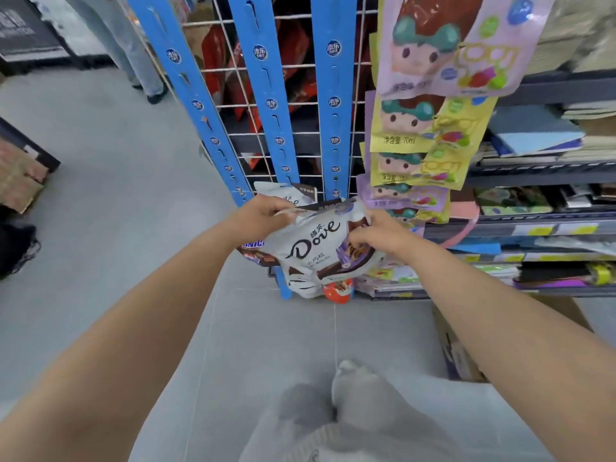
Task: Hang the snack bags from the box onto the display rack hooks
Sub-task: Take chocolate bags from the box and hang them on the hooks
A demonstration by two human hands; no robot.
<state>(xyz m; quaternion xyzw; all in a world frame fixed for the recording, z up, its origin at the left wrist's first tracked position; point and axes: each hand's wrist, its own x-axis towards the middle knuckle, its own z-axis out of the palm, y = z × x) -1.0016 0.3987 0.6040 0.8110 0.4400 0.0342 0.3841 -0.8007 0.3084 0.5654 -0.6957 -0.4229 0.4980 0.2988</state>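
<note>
A white Dove snack bag is held low in front of the display rack, a white wire grid with three blue hanging strips. My left hand pinches the bag's top left edge. My right hand grips its right side, fingers curled over the front. Another white bag hangs just behind, at the foot of the middle strip. More bags, one Snickers and one with a red patch, sit below. The cardboard box stands on the floor under my right forearm, mostly hidden.
Pastel pouches hang in a column right of the strips. Dark shelves with stationery fill the right side. Another person's legs stand at the upper left. Grey tiled floor spreads to the left; my knee is at the bottom.
</note>
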